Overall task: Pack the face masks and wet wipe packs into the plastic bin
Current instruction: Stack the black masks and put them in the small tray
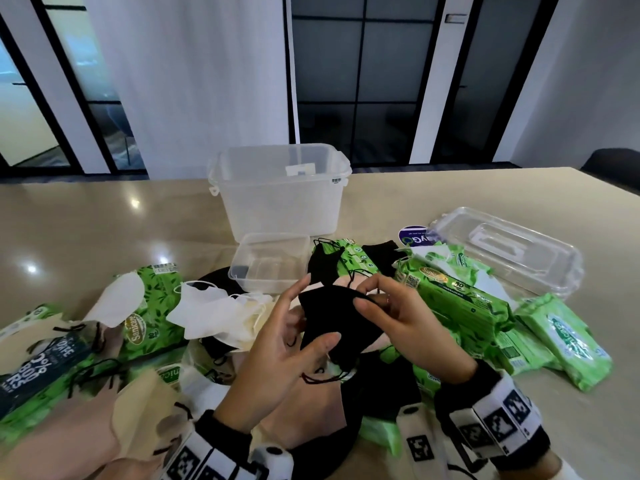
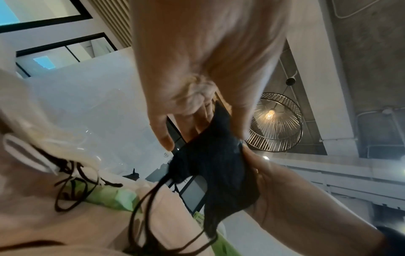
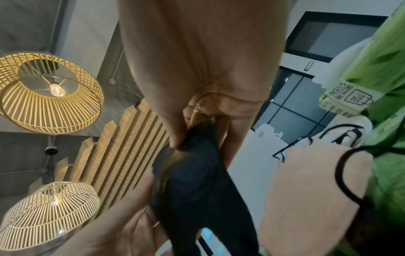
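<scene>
We hold one black mask (image 1: 334, 320) between both hands, left hand (image 1: 277, 355) pinching its near edge and right hand (image 1: 401, 323) its far corner, with the bin (image 1: 277, 188) (open, apparently empty) straight beyond, roughly equidistant from both.

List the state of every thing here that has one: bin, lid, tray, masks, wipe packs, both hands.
plastic bin: upright, lid off, nothing packed in it yet.
lid: off, lying on the table.
small tray: open, empty.
black mask: held up by both hands.
left hand: grips the mask.
right hand: pinches the mask.
wipe packs: sealed, on the table.
</scene>
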{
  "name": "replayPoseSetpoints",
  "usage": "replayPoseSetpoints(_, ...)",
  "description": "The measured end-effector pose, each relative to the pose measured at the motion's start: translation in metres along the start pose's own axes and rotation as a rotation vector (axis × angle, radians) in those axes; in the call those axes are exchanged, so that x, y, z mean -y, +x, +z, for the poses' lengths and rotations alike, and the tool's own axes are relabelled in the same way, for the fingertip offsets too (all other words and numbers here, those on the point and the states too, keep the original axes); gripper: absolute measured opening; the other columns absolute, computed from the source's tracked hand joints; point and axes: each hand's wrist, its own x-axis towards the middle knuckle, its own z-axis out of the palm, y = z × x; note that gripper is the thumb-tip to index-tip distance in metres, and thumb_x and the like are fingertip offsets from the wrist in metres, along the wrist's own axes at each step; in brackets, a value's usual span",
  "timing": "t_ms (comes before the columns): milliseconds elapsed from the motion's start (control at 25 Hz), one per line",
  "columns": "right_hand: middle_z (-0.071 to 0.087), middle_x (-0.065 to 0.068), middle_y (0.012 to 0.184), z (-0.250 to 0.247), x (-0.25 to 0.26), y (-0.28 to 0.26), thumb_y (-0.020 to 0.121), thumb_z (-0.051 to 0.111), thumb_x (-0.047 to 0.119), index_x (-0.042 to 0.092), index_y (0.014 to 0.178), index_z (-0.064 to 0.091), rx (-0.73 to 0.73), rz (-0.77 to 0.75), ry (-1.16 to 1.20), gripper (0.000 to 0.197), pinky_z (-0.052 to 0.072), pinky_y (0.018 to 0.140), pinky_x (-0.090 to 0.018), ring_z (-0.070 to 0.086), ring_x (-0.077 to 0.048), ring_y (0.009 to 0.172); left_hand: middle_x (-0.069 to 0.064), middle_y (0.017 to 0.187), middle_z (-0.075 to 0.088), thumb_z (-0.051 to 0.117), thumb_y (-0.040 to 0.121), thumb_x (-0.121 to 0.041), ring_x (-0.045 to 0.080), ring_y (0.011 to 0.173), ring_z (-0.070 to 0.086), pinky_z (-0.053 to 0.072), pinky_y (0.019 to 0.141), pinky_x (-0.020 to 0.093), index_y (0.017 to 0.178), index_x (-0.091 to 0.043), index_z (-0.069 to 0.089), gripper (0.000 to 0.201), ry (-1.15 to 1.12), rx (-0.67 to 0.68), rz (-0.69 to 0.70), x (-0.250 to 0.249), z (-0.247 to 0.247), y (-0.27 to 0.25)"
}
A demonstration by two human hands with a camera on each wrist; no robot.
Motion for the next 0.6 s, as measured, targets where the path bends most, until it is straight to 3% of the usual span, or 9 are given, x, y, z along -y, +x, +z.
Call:
replayPoseSetpoints(80, 0.062, -0.019, 0.069, 0.002, -0.001, 0.003, 0.095, 0.056, 0.016, 0.007, 0.092, 0.056, 0.053, 0.027, -0.026, 0.01, 0.041, 0.06, -0.035, 0.054, -0.019, 0.064, -0.003, 0.099, 0.072, 0.07, 0.081, -0.013, 0.005, 0.097, 0.067, 0.049, 0.082, 0.018, 0.113, -0.021, 0.064, 0.033, 0.089, -0.141, 0.073, 0.003, -0.001, 0.005)
replayPoseSetpoints(160, 0.068, -0.003, 0.072, -0.003, -0.002, 0.003, 0.093, 0.061, 0.018, 0.009, 0.091, 0.06, -0.007, 0.018, -0.155, 0.01, 0.048, 0.06, -0.028, 0.061, -0.013, 0.064, -0.004, 0.086, 0.073, 0.07, 0.081, -0.01, 0.006, 0.084, 0.067, 0.049, 0.073, 0.016, 0.09, -0.018, 0.069, 0.012, 0.144, -0.274, 0.121, 0.007, -0.006, 0.007)
replayPoseSetpoints(240, 0.069, 0.007, 0.075, -0.016, -0.004, -0.001, 0.087, 0.069, 0.024, 0.016, 0.087, 0.062, -0.121, -0.008, -0.414, 0.01, 0.05, 0.061, -0.02, 0.064, -0.006, 0.065, -0.001, 0.084, 0.072, 0.07, 0.081, -0.011, 0.008, 0.082, 0.067, 0.051, 0.072, 0.016, 0.087, -0.014, 0.068, 0.007, 0.111, -0.337, 0.13, 0.01, -0.014, 0.006)
replayPoseSetpoints(320, 0.066, 0.013, 0.077, -0.028, -0.009, -0.01, 0.081, 0.075, 0.027, 0.025, 0.085, 0.062, -0.132, 0.007, -0.676, 0.014, 0.049, 0.061, -0.021, 0.062, -0.007, 0.067, -0.002, 0.082, 0.071, 0.069, 0.081, -0.012, 0.006, 0.078, 0.066, 0.051, 0.07, 0.015, 0.086, -0.013, 0.066, 0.006, 0.09, -0.374, 0.134, 0.011, -0.022, 0.004)
replayPoseSetpoints(400, 0.064, 0.016, 0.078, -0.034, -0.017, -0.021, 0.075, 0.078, 0.023, 0.03, 0.081, 0.061, -0.06, 0.021, -0.779, 0.02, 0.049, 0.064, -0.026, 0.058, -0.006, 0.069, -0.002, 0.078, 0.07, 0.068, 0.081, -0.017, 0.006, 0.075, 0.065, 0.052, 0.067, 0.017, 0.085, -0.013, 0.064, 0.007, 0.095, -0.393, 0.131, 0.014, -0.027, 0.0)
replayPoseSetpoints(480, 0.065, 0.016, 0.08, -0.029, -0.026, -0.034, 0.072, 0.079, 0.022, 0.031, 0.082, 0.065, 0.078, 0.009, -0.772, 0.019, 0.049, 0.067, -0.024, 0.059, -0.004, 0.072, 0.002, 0.078, 0.069, 0.067, 0.08, -0.023, 0.013, 0.077, 0.065, 0.053, 0.068, 0.022, 0.087, -0.014, 0.063, 0.012, 0.098, -0.396, 0.117, 0.019, -0.03, -0.004)
replayPoseSetpoints(600, 0.068, 0.015, 0.096, -0.017, -0.042, -0.051, 0.068, 0.076, 0.029, 0.028, 0.101, 0.069, 0.297, 0.1, -0.803, 0.034, 0.047, 0.077, -0.016, 0.061, -0.003, 0.087, 0.007, 0.083, 0.07, 0.062, 0.085, -0.027, 0.022, 0.082, 0.067, 0.053, 0.072, 0.031, 0.092, -0.02, 0.061, 0.01, 0.119, -0.393, 0.061, 0.026, -0.032, -0.009)
